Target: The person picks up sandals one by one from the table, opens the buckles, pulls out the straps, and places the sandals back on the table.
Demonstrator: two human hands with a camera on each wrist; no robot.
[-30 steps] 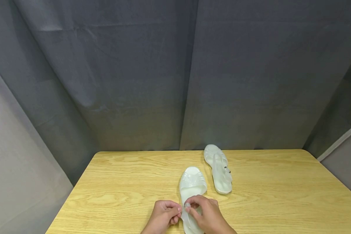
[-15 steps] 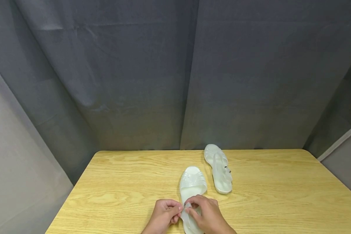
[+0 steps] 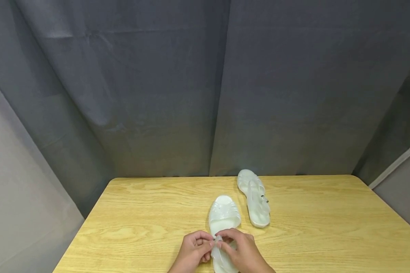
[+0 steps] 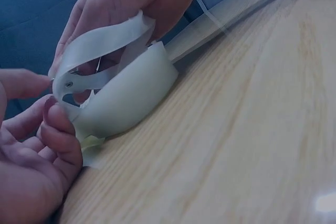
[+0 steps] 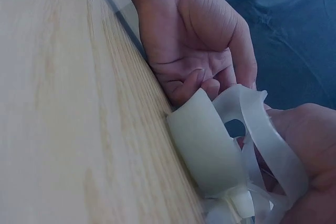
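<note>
A translucent white jelly sandal (image 3: pixel 223 216) lies near the table's front edge, toe pointing away. My left hand (image 3: pixel 193 248) is at its left side, thumb and index finger pinching at the ankle strap by the buckle. From the right, my right hand (image 3: pixel 240 248) pinches the same strap between thumb and index finger. In the left wrist view, the strap (image 4: pixel 105 40) arches above the heel (image 4: pixel 136 93), and a small metal buckle part shows beneath it. The right wrist view shows the strap (image 5: pixel 273 145) looped beside the right hand. Fingers partly hide the buckle.
The matching sandal (image 3: pixel 254 201) lies to the right and farther back, its metal buckle (image 3: pixel 264 198) visible on the right side. Both are on a wood-grain table (image 3: pixel 150 212). Behind the table's far edge hangs a dark grey curtain (image 3: pixel 157 94).
My left fingers have shifted slightly up and right around the buckle. The strap end in my right fingers now stands up more. Both sandals keep their places.
</note>
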